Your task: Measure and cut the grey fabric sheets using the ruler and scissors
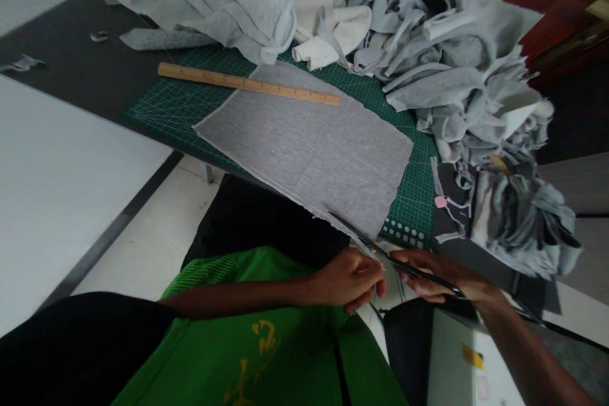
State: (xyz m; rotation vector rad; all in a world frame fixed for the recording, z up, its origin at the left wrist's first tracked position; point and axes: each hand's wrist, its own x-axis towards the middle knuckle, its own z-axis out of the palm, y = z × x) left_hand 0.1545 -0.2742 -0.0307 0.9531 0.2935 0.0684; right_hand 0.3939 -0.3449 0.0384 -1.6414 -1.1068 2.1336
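Note:
A flat grey fabric sheet (pixel 309 146) lies on a green cutting mat (pixel 171 108), its near edge hanging over the table side. My right hand (pixel 442 276) is closed round the handles of black scissors (pixel 380 247), whose blades point up-left into the near edge of the sheet. My left hand (pixel 349 279) is closed, pinching the fabric's corner right beside the blades. A wooden ruler (pixel 247 83) lies across the far edge of the sheet.
Heaps of grey and cream fabric offcuts (pixel 428 44) crowd the far and right side of the mat. A darker pile of scraps (pixel 509 209) sits at the right. The dark table top (pixel 71 57) runs left; white floor shows below.

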